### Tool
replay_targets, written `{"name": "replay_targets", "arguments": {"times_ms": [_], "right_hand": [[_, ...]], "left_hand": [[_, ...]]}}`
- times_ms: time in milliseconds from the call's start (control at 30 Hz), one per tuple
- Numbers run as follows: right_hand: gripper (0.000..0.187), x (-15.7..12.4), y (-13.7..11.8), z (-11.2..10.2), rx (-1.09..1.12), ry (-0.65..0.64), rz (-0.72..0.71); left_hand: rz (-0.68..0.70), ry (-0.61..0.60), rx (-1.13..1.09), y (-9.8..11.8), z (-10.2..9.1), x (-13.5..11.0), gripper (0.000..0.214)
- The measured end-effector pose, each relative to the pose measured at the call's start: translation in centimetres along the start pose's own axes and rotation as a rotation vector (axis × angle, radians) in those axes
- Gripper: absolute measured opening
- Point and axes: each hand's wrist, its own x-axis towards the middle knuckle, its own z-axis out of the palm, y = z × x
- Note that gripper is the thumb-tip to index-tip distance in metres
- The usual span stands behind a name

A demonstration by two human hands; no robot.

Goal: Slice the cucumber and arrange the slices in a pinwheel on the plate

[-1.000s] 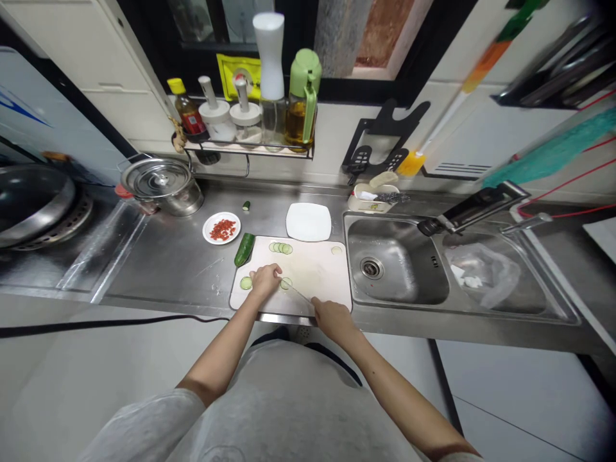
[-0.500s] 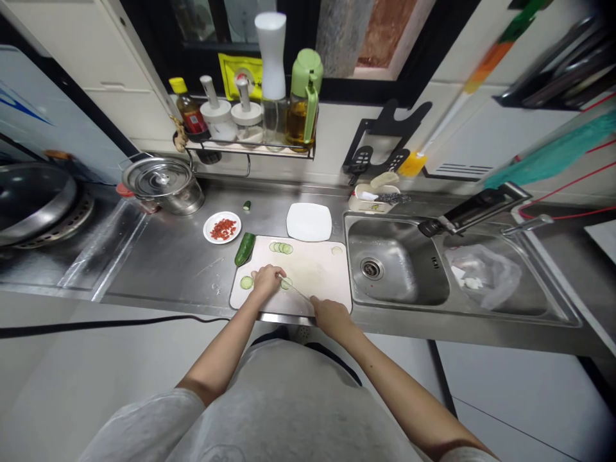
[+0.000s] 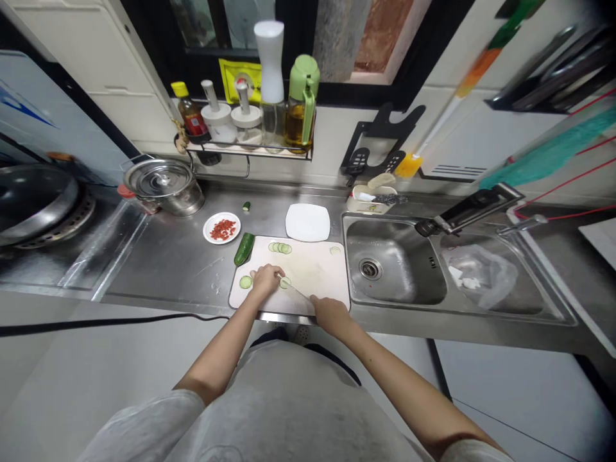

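On the white cutting board [image 3: 317,269], my left hand [image 3: 267,280] is closed, its fingertips at the edge of a thin cucumber slice [image 3: 285,283]. My right hand [image 3: 331,313] grips a knife [image 3: 301,294] by its handle, which the fist hides. The thin blade slants up and left, its tip over that slice, close to my left fingers. Another round slice [image 3: 246,282] lies left of my left hand. Several overlapping slices [image 3: 280,248] sit near the board's back edge, and a pale piece [image 3: 335,251] is in its back right corner. A larger cucumber piece [image 3: 244,249] rests at the left edge.
Behind the board stand a white square plate [image 3: 308,222] and a small plate [image 3: 206,230] of chopped red pieces. A cucumber end [image 3: 246,206] lies on the steel counter [image 3: 178,263]. The sink [image 3: 394,256] is right, a lidded pot [image 3: 166,186] left, and a condiment rack [image 3: 250,149] above.
The view has shifted slightly. Both hands, the knife and the slice keep nearly the same places on the board; the blade's angle looks slightly different.
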Motion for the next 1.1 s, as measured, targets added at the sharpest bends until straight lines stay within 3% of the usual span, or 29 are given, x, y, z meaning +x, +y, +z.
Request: {"name": "replay_targets", "arguments": {"times_ms": [600, 867, 1100], "right_hand": [[0.031, -1.7, 1.7, 1.0, 0.015, -0.018, 0.000], [0.030, -2.9, 2.7, 2.0, 0.050, -0.043, 0.005], [0.027, -3.5, 3.4, 2.2, 0.081, -0.053, 0.011]], "left_hand": [[-0.005, 0.011, 0.018, 0.2, 0.4, -0.4, 0.028], [0.018, 0.075, 0.116, 0.4, 1.5, -1.4, 0.021], [0.019, 0.073, 0.052, 1.1, 1.7, -1.7, 0.019]]}}
